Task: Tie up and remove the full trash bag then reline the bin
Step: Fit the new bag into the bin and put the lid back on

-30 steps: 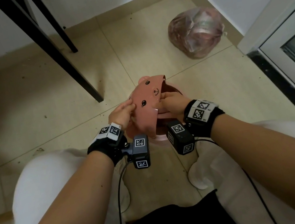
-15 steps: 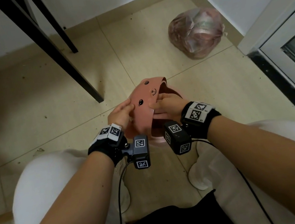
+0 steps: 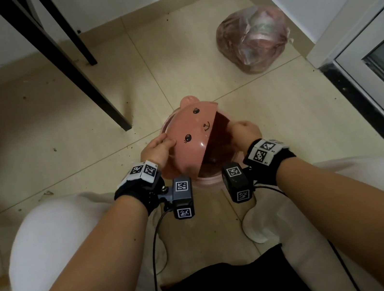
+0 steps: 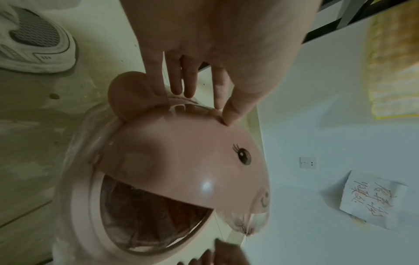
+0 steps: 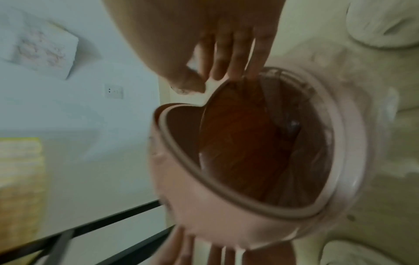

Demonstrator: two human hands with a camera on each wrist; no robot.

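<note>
Gripping pink bear-face lid [image 3: 192, 133] at left edge with left hand [image 3: 158, 148], thumb on top, fingers curled under rim. Right hand [image 3: 244, 131] clamped on lid's opposite edge, fingers inside. Lid tilted over pink bin [image 4: 75, 193] on tiled floor, between knees. Liner [image 5: 294, 154] visible inside bin. Full tied trash bag [image 3: 253, 39] well apart, near wall corner.

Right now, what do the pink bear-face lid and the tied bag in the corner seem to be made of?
The bear-face lid looks like moulded hard plastic with a smooth, semi-gloss finish: a bright glint sits on its dome in the left wrist view. The tied bag appears to be thin translucent plastic film: crinkled, shiny, its contents showing through.
</note>
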